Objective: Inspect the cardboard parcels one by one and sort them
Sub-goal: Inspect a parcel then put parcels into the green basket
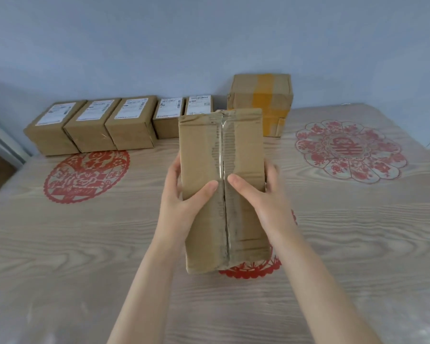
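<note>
I hold a long parcel (221, 184) over the table (345, 244), my left hand (184, 197) and right hand (263, 194) gripping its sides, thumbs on the taped seam. It seems light and stiff; worn tape suggests supporting the edges, not the seam.

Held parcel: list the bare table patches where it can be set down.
Free: the near table on either side of the held parcel; the stretch right of the yellow-taped box, around the pink paper-cut. Crowded: the back edge, where five labelled boxes line the wall.
</note>
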Motion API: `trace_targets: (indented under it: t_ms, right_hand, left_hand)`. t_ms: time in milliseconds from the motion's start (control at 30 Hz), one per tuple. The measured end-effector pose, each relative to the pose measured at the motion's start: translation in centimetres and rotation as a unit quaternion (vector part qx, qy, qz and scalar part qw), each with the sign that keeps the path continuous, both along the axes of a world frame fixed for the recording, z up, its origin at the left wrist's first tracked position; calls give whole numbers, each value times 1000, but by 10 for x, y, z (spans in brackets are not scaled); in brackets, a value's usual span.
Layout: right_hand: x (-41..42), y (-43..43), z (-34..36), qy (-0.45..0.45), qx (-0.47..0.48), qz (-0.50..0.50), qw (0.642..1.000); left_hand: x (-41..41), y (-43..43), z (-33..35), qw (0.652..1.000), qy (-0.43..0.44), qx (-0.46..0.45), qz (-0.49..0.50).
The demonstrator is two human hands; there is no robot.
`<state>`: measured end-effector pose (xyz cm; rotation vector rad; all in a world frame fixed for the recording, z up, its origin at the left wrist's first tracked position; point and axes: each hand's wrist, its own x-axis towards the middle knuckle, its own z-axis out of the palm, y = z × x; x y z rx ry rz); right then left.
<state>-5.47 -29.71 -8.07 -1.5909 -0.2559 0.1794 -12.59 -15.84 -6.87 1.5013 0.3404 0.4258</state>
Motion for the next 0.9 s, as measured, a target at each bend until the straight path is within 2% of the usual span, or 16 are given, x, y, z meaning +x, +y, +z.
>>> trace_targets:
  t_ms: [167,267,433,567,767,900]
  right_hand:
    - [-6,-12,-20,-12,72,84,994]
    - [-9,-15,-25,-37,64,106,992]
    - [-13,-15,-33,-35,63,93,993]
    - [-8,-11,-37,-33,48,70,996]
    - [-8,-16,-46,-29,51,116,991]
    - [-7,-14,-46,-27,61,92,994]
  left_hand:
    - [-7,2,-26,997,-48,40,-51]
    - [-13,0,-36,995,-70,47,-57]
    - [-13,0,-47,993,-103,48,-25]
    - [-9,7,-55,990,-88,72,-84]
    - [-6,8,-59,992,-102,52,-56]
    - [-9,10,-58,987,-87,68,-113]
